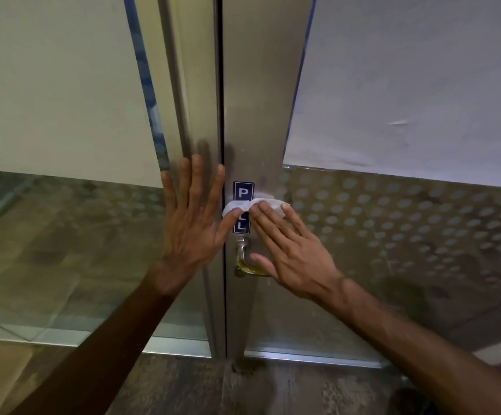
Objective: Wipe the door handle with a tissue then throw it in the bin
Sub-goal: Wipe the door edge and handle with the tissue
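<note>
Here the right hand point(288, 250), fingers spread flat, presses a white tissue point(256, 205) on the door frame point(255, 130) above the door handle point(244, 259); the left hand point(195, 223) lies open, holding nothing.

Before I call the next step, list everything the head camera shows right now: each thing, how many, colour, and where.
door frame: one, brushed silver metal, upright at centre, a dark seam down its left side
PULL sign: one, dark blue with white letters, on the frame above the handle, its middle covered by the tissue
tissue: one, white, pressed flat on the frame across the sign
door handle: one, brass and silver lever, below the sign, partly behind the right thumb
glass panels: two, either side of the frame, white covering above; dotted frosting on the right one
floor: brown mottled, at the bottom
left hand: open, flat on the frame left of the sign
right hand: fingers flat, pressing the tissue
</note>
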Demonstrator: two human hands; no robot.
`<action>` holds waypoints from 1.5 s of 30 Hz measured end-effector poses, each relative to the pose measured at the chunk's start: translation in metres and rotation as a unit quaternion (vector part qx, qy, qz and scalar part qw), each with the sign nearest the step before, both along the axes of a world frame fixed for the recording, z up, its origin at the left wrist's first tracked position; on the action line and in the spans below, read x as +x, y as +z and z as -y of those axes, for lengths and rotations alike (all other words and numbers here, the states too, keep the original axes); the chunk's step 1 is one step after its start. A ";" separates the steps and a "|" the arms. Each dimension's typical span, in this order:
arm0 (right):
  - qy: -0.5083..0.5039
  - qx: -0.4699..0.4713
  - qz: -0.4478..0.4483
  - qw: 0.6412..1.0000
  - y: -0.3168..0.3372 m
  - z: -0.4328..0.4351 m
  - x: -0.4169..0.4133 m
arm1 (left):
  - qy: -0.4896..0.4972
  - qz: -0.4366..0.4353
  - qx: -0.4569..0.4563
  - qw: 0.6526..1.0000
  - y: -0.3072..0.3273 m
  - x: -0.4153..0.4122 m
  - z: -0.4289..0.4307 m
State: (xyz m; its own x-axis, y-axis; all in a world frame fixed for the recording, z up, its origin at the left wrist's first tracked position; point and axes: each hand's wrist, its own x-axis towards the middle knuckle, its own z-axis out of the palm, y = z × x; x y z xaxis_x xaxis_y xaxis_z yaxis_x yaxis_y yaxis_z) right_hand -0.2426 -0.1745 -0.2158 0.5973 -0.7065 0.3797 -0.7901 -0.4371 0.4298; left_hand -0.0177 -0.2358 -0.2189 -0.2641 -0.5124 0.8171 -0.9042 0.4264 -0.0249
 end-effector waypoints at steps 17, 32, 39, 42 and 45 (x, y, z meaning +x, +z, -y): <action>-0.103 0.031 0.080 0.991 -0.015 -0.014 0.025 | -0.028 -0.007 -0.002 1.000 -0.001 -0.002 0.014; -0.105 0.017 0.109 0.988 -0.025 -0.013 0.035 | -0.034 -0.004 0.002 0.999 -0.001 0.001 0.018; -0.107 -0.032 0.192 0.975 0.017 0.002 0.050 | -0.044 -0.009 0.002 0.999 0.000 0.002 0.017; -0.115 0.010 0.206 0.972 -0.008 -0.008 0.054 | -0.038 -0.008 0.001 0.999 -0.002 0.001 0.017; -0.124 0.054 0.176 0.975 -0.033 -0.017 0.052 | -0.041 -0.009 0.003 0.999 -0.001 0.001 0.016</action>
